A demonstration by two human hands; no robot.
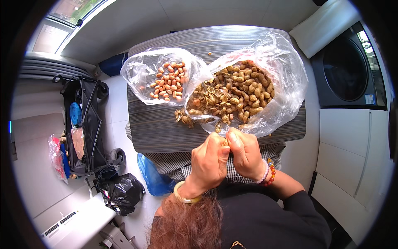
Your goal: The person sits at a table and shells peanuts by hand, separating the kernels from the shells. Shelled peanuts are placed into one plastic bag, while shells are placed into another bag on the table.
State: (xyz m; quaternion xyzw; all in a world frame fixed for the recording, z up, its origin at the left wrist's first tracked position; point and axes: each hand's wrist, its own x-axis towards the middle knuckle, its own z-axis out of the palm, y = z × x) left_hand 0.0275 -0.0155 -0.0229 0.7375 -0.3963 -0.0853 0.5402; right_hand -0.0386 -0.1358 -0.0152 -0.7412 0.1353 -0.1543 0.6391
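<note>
Both my hands meet at the table's near edge, just below a large clear plastic bag [286, 81]. My left hand [208, 162] and my right hand [245, 152] pinch one peanut in its shell [225, 142] between thumbs and fingers; the grip covers most of it. Unshelled peanuts [253, 87] fill the right part of the open bag, and broken peanut shells [211, 96] lie in its left part. To its left, a smaller clear plastic bag [133, 67] holds shelled reddish peanut kernels [169, 82].
A few shells [185, 119] lie on the dark wood-grain table [155, 130] beside the large bag, and a small crumb [210, 53] near the back. Left on the floor stand a black folding cart [96, 137], a black plastic bag [122, 193] and a blue bag [154, 174].
</note>
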